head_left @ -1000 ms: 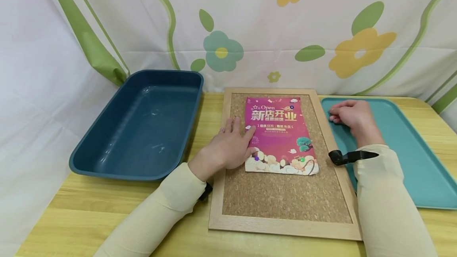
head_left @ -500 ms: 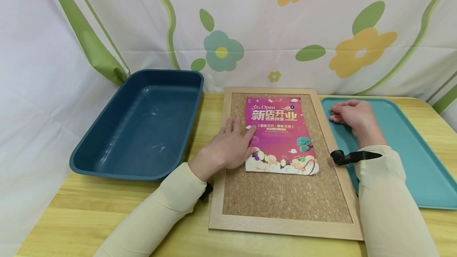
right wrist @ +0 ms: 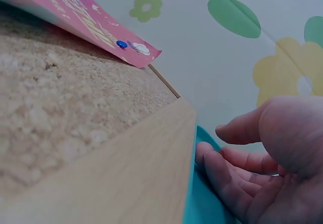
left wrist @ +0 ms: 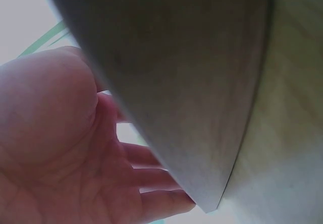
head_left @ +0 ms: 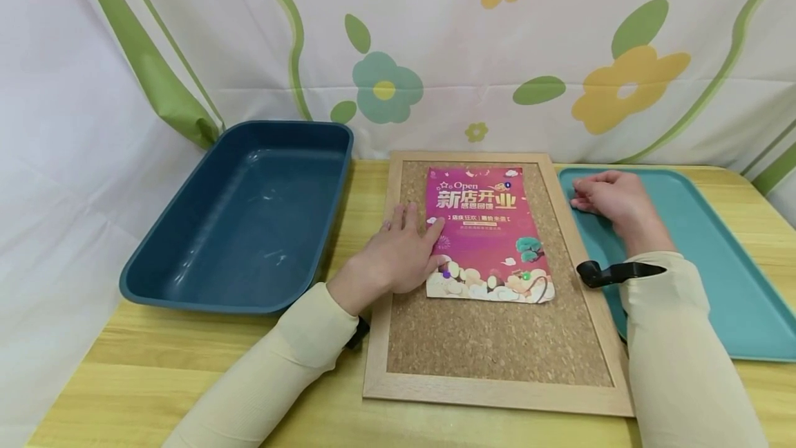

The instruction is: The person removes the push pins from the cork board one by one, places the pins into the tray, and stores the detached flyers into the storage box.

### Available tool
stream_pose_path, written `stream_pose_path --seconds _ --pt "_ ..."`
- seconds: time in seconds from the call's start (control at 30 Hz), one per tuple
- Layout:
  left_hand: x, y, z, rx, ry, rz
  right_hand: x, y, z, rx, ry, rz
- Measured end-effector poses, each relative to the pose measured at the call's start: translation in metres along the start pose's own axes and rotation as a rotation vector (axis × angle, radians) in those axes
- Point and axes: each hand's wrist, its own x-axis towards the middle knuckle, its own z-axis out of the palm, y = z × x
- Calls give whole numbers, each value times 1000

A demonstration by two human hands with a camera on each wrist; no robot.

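Observation:
A pink and purple poster (head_left: 481,237) lies on a wood-framed corkboard (head_left: 497,344). Pushpins show at its corners: a blue one (right wrist: 121,44) at the upper right, a purple one (head_left: 446,274) at the lower left and a green one (head_left: 525,276) at the lower right. My left hand (head_left: 401,254) rests across the board's left side with fingers spread, thumb and index finger over the poster's left edge. Above the teal tray (head_left: 703,261), just right of the board's frame, my right hand (head_left: 616,206) has its fingers loosely curled. Nothing shows between its thumb and fingers.
A deep blue plastic basin (head_left: 249,227) stands left of the corkboard on the wooden table (head_left: 143,358). The tray sits along the board's right side. Behind everything hangs a white curtain (head_left: 460,40) printed with flowers and leaves.

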Motion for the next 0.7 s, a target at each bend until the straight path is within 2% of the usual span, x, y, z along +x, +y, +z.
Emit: stream_pose_path --seconds 0.23,0.7 --pt "0 1 -1 10 3 -2 -1 0 1 -64 12 -12" --pt "1 -1 0 7 5 2 1 -1 2 -56 23 -4"
